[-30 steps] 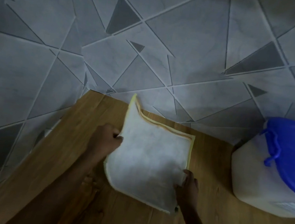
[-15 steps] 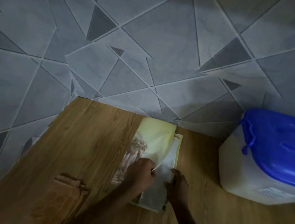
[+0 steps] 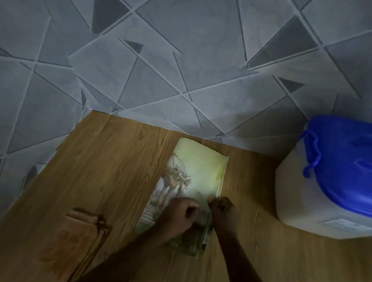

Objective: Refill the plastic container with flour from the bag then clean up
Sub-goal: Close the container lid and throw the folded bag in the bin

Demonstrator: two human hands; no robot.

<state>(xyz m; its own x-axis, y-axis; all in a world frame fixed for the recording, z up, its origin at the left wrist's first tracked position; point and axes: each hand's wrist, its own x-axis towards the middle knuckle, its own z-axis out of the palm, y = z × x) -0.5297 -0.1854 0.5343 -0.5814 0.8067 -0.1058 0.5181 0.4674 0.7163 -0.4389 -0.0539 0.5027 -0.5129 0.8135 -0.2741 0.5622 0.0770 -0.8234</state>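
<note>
**Both hands on the folded flour bag, container standing at the right**

Near the front edge of the wooden table (image 3: 108, 177), two bare forearms come in from below and meet over the flour bag (image 3: 196, 168). The left hand (image 3: 178, 216) lies on the near half of the bag with its fingers curled, and it seems to pinch the paper against the table. The right hand (image 3: 224, 212) is just beside it, also with curled fingers, and it grips the right edge of the bag where the fold runs. The two hands almost touch each other.

The bag lies flat and folded into a narrow strip, with its long side pointing toward the far edge of the table. Its top is pale yellow, and a printed picture shows on the left part.

On the left, near the front edge, a darker brown mark (image 3: 86, 219) is on the wood.

At the right side of the table, well apart from the bag, stands the white plastic container (image 3: 303, 200) with its blue lid (image 3: 356, 164) on. Behind the far edge rises a grey wall (image 3: 193, 46) with a pattern of triangles.
</note>
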